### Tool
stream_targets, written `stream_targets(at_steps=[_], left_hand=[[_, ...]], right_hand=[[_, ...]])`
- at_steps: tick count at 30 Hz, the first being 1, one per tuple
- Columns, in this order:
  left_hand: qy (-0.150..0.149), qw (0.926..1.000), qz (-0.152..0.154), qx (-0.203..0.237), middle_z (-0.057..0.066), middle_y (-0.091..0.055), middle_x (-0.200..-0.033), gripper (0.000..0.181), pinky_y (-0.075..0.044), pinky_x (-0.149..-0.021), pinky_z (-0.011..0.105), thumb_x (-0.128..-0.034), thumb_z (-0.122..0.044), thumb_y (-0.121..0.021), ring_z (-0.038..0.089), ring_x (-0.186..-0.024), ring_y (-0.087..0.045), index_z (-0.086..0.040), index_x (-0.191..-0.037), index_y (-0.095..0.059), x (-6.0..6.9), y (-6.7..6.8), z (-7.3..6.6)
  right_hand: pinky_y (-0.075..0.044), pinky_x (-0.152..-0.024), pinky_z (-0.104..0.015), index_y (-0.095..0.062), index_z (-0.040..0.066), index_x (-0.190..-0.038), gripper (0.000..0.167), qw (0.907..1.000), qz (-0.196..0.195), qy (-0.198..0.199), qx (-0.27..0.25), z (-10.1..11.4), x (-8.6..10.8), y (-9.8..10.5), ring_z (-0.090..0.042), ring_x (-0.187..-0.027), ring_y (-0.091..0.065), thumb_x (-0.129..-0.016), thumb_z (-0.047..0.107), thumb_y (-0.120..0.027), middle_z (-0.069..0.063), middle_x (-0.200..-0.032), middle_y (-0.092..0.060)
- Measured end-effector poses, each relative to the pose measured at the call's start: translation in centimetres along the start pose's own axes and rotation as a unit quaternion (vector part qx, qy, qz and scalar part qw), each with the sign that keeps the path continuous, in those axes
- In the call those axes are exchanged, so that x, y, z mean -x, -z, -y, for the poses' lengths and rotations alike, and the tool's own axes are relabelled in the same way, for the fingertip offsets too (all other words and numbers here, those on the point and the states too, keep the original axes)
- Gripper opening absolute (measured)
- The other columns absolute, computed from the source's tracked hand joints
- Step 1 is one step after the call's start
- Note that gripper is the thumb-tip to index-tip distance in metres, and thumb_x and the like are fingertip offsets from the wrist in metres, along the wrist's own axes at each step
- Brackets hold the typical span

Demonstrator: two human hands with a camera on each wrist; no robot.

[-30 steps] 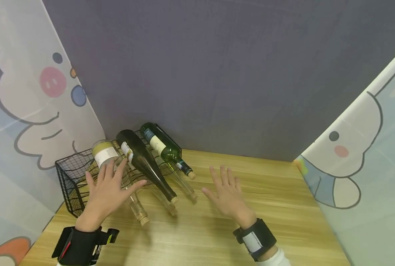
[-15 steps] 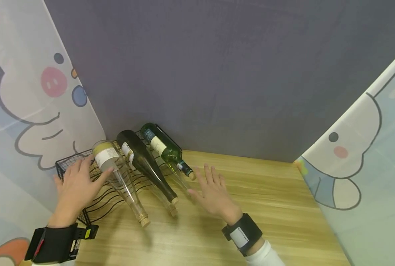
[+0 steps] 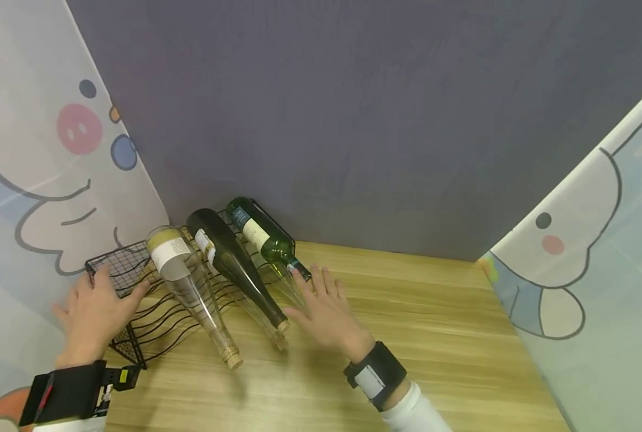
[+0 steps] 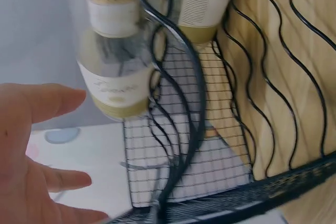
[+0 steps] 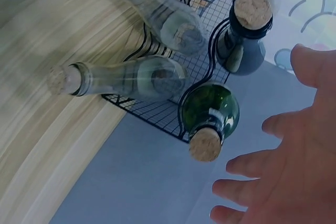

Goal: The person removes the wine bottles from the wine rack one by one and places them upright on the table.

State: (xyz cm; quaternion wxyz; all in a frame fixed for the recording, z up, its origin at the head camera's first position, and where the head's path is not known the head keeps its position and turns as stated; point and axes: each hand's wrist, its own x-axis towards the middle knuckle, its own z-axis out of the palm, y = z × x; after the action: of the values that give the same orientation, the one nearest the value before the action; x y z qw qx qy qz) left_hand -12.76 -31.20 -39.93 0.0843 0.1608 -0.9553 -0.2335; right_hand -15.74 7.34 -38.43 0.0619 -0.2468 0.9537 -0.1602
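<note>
A black wire rack (image 3: 153,318) lies at the left of the table, holding corked bottles on two levels. On top are a clear bottle with a white label (image 3: 172,255), a dark bottle (image 3: 234,264) and a green bottle (image 3: 275,246); clear bottles (image 5: 142,77) lie beneath. My left hand (image 3: 94,312), fingers spread, is over the rack's left end; whether it touches the wire I cannot tell. My right hand (image 3: 329,312), fingers extended, is beside the green bottle's neck, covering its cork in the head view. In the right wrist view that cork (image 5: 205,144) shows, apart from the fingers.
The wooden table (image 3: 434,336) extends to the right of the rack. A dark grey panel (image 3: 353,120) stands behind it, with white cartoon-printed sheets (image 3: 580,252) at both sides.
My left hand has moved left from above the clear bottle to the rack's left end. My right hand has moved left to the green bottle's neck. The bottles stay in place.
</note>
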Motion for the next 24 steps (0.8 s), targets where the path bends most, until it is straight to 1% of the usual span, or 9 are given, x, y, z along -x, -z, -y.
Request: stream_targets(at_steps=[3, 7, 11, 14, 15, 18, 21, 22, 24], left_hand=[[0.025, 0.9995, 0.014, 0.011, 0.054, -0.004, -0.144, 0.099, -0.008, -0.096, 0.088, -0.0967, -0.060, -0.042, 0.072, -0.130, -0.010, 0.011, -0.153, -0.003, -0.3, -0.2, 0.6], [0.052, 0.9978, 0.024, 0.034, 0.052, 0.003, -0.147, 0.098, -0.010, -0.097, 0.087, -0.0974, -0.057, -0.042, 0.071, -0.133, -0.005, 0.011, -0.153, 0.002, -0.9, -0.5, 1.1], [0.063, 0.9965, 0.024, 0.049, 0.051, 0.003, -0.148, 0.097, -0.022, -0.094, 0.084, -0.0982, -0.053, -0.044, 0.072, -0.130, -0.010, 0.009, -0.153, 0.008, -1.3, -0.8, 1.5], [0.067, 0.9960, 0.028, 0.051, 0.054, -0.003, -0.144, 0.096, -0.032, -0.084, 0.081, -0.0989, -0.049, -0.044, 0.074, -0.121, -0.021, 0.008, -0.153, 0.011, -1.5, -1.1, 1.7], [0.071, 0.9955, 0.033, 0.053, 0.054, -0.004, -0.143, 0.096, -0.034, -0.083, 0.080, -0.0991, -0.048, -0.044, 0.074, -0.118, -0.023, 0.008, -0.153, 0.013, -1.6, -1.2, 1.8], [0.077, 0.9943, 0.048, 0.056, 0.056, -0.005, -0.142, 0.097, -0.037, -0.077, 0.077, -0.0994, -0.048, -0.043, 0.075, -0.109, -0.028, 0.007, -0.152, 0.017, -1.6, -1.4, 1.8], [0.080, 0.9932, 0.056, 0.062, 0.056, -0.003, -0.142, 0.097, -0.037, -0.077, 0.077, -0.0998, -0.047, -0.042, 0.077, -0.106, -0.029, 0.007, -0.150, 0.022, -1.8, -1.5, 1.8], [0.082, 0.9931, 0.054, 0.065, 0.056, -0.003, -0.142, 0.097, -0.037, -0.078, 0.077, -0.0998, -0.045, -0.042, 0.077, -0.107, -0.028, 0.007, -0.149, 0.024, -1.8, -1.5, 1.7], [0.093, 0.9917, 0.054, 0.070, 0.056, -0.004, -0.142, 0.098, -0.036, -0.081, 0.078, -0.0995, -0.043, -0.043, 0.077, -0.110, -0.027, 0.008, -0.148, 0.026, -2.0, -1.5, 1.9]], right_hand=[[-0.007, -0.124, -0.062, -0.008, 0.028, -0.160, 0.071, 0.9999, 0.009, 0.011, 0.001, 0.5, -0.5, -0.2, -0.039, -0.154, 0.005, -0.101, 0.059, -0.034, -0.016, -0.167, 0.004], [-0.005, -0.124, -0.062, -0.007, 0.032, -0.160, 0.069, 0.9993, 0.026, 0.026, -0.002, 1.1, -1.0, -0.4, -0.036, -0.154, 0.009, -0.102, 0.058, -0.034, -0.014, -0.167, 0.007], [-0.005, -0.124, -0.061, -0.006, 0.033, -0.160, 0.068, 0.9990, 0.032, 0.030, 0.004, 1.4, -1.7, -0.5, -0.035, -0.154, 0.009, -0.102, 0.058, -0.033, -0.014, -0.167, 0.009], [-0.007, -0.124, -0.060, -0.006, 0.035, -0.159, 0.068, 0.9994, 0.018, 0.028, 0.008, 1.3, -2.6, -0.6, -0.037, -0.154, 0.006, -0.102, 0.058, -0.033, -0.014, -0.167, 0.010], [-0.009, -0.124, -0.061, -0.006, 0.034, -0.160, 0.069, 0.9995, 0.006, 0.031, 0.008, 1.2, -3.0, -0.6, -0.039, -0.154, 0.004, -0.102, 0.058, -0.035, -0.016, -0.167, 0.009], [-0.014, -0.122, -0.063, -0.004, 0.034, -0.160, 0.071, 0.9989, -0.034, 0.030, 0.006, 0.8, -4.0, -0.7, -0.042, -0.153, -0.002, -0.101, 0.056, -0.039, -0.018, -0.165, 0.014], [-0.019, -0.121, -0.064, -0.002, 0.033, -0.160, 0.073, 0.9975, -0.064, 0.028, 0.006, 0.3, -4.9, -0.9, -0.044, -0.152, -0.007, -0.101, 0.053, -0.041, -0.020, -0.164, 0.017], [-0.020, -0.121, -0.064, -0.001, 0.034, -0.160, 0.073, 0.9975, -0.066, 0.025, 0.004, 0.2, -5.2, -0.9, -0.044, -0.152, -0.007, -0.101, 0.053, -0.041, -0.019, -0.164, 0.018], [-0.021, -0.120, -0.063, 0.001, 0.034, -0.160, 0.074, 0.9978, -0.064, 0.020, 0.000, 0.0, -5.6, -1.0, -0.044, -0.152, -0.008, -0.102, 0.053, -0.041, -0.019, -0.165, 0.017]])
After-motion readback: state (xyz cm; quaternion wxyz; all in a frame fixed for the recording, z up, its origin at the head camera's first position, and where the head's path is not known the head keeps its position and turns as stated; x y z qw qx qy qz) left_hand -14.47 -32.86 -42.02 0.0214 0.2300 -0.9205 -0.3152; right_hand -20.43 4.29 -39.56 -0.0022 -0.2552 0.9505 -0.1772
